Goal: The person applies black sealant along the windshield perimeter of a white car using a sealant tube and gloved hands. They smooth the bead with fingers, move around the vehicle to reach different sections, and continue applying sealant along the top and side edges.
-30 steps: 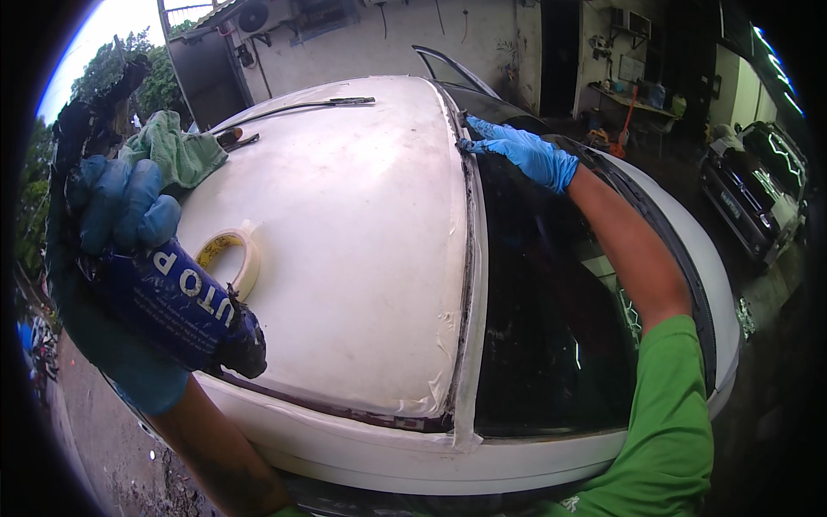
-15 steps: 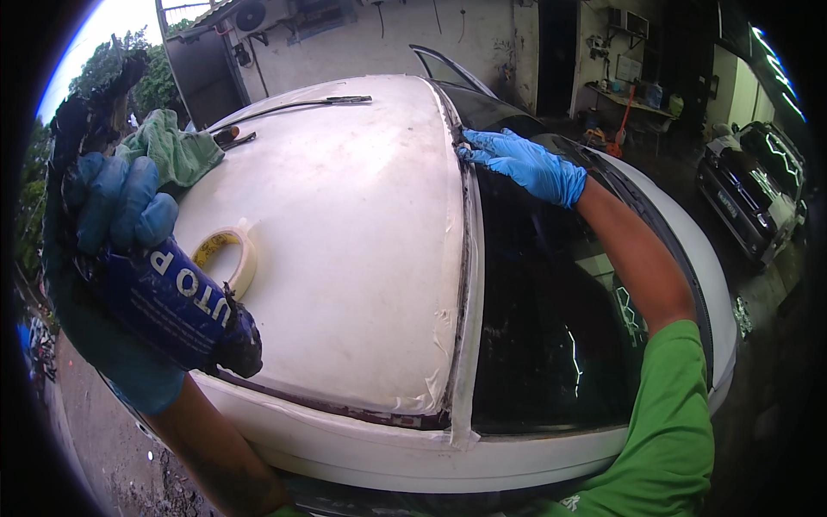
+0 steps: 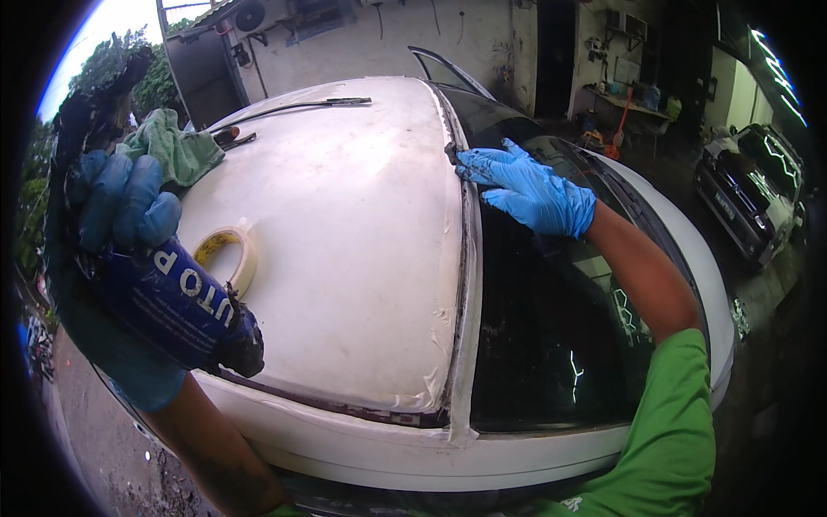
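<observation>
My left hand [image 3: 129,198], in a blue glove, is closed around a blue printed soft pack [image 3: 168,297], held up at the left. Black paste is smeared over the pack's lower end. My right hand [image 3: 538,189], also gloved in blue, reaches over the dark windshield [image 3: 551,345]. Its fingers are stretched out, and the black-stained fingertips touch the seam [image 3: 466,258] along the white car roof's [image 3: 362,258] edge. Beside those fingertips is a dark lump [image 3: 451,153]; whether they grip it is unclear. Pale masking tape [image 3: 466,362] lines the seam.
On the roof lie a roll of masking tape [image 3: 245,263], a green cloth [image 3: 177,153] and a wiper arm [image 3: 301,105]. An open car door [image 3: 448,69] stands on the far side. A dark car [image 3: 749,194] and a cluttered bench [image 3: 633,103] are at the right.
My right hand has shifted slightly toward me along the roof's seam, its thumb and fingers spreading more. The left hand keeps the blue pack almost in the same place.
</observation>
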A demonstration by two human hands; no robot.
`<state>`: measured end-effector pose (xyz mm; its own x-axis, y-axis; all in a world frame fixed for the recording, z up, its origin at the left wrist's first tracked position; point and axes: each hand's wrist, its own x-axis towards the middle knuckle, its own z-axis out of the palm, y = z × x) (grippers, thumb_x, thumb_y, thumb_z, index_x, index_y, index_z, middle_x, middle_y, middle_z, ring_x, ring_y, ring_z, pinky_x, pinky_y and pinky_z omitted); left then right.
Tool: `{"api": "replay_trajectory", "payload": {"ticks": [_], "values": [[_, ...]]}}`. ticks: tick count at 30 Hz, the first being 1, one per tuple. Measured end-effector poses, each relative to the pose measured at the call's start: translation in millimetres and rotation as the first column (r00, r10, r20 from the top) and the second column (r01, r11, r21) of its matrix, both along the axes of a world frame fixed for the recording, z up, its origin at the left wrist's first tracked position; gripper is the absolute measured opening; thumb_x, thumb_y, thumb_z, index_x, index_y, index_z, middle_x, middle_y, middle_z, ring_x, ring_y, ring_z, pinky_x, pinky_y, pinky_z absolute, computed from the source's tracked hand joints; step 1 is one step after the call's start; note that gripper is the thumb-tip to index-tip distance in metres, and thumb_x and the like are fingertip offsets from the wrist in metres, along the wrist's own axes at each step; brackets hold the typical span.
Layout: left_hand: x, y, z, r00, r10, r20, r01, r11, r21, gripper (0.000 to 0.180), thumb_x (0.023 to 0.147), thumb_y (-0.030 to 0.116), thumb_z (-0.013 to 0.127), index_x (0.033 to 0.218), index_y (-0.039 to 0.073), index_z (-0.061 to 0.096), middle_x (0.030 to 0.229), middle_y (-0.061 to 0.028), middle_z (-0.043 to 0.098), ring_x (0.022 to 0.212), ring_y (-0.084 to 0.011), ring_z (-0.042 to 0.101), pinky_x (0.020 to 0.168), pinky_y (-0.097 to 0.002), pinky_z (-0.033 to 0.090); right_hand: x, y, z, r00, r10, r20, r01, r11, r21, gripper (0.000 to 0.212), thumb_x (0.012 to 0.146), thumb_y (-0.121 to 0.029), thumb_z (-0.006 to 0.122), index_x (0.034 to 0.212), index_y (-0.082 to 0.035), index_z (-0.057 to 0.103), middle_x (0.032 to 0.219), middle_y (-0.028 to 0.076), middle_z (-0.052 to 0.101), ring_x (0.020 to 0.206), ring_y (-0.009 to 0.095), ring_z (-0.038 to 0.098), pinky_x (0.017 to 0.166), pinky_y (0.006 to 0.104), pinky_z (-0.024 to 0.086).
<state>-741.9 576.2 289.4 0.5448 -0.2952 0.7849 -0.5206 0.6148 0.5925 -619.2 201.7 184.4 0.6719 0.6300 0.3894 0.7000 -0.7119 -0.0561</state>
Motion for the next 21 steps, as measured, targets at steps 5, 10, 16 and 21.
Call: {"api": "replay_trajectory", "payload": {"ticks": [5,10,16,21], "values": [[-2.1,7.1,1.1,1.000,0.030,0.004,-0.030,1.000,0.006,0.012,0.100,0.017,0.043,0.094,0.007,0.047,0.076,0.0010,0.040,0.071,-0.0119,0.036,0.066,-0.0269,0.035,-12.8,1.3,19.4,0.925,0.170,-0.339,-0.077,0.960,0.269,0.059,0.094,-0.025,0.035,0.148,-0.003,0.027,0.149,0.013,0.039,0.138,0.026,0.036,0.115,0.0500,0.019],[0.4,5.4,0.5,1.000,-0.007,-0.006,0.007,1.000,0.000,0.013,0.100,0.018,0.043,0.093,0.007,0.047,0.075,0.0009,0.040,0.071,-0.0119,0.036,0.066,-0.0269,0.035,21.6,-20.1,14.6,0.893,0.383,-0.236,-0.167,0.770,0.616,0.054,0.095,-0.021,0.038,0.144,0.002,0.034,0.148,0.013,0.040,0.137,0.025,0.037,0.114,0.0339,0.028],[2.2,7.2,0.7,1.000,-0.007,0.010,0.007,1.000,0.025,0.011,0.099,0.017,0.044,0.095,0.007,0.047,0.077,0.0006,0.040,0.071,-0.0122,0.036,0.067,-0.0277,0.036,64.0,-22.3,1.8,0.928,0.075,0.365,-0.095,0.995,0.038,0.036,0.094,-0.019,0.042,0.121,-0.003,0.058,0.138,0.019,0.047,0.134,0.035,0.037,0.114,0.0423,0.027],[2.4,2.6,-0.5,0.999,-0.030,0.020,0.030,0.999,0.016,0.012,0.099,0.017,0.044,0.098,0.006,0.048,0.078,0.0002,0.040,0.072,-0.0119,0.036,0.067,-0.0277,0.036,66.3,-14.2,13.8,0.949,0.161,0.272,-0.173,0.985,0.021,0.029,0.091,-0.019,0.044,0.100,-0.003,0.066,0.135,0.021,0.049,0.134,0.037,0.037,0.113,0.0439,0.027]]}}
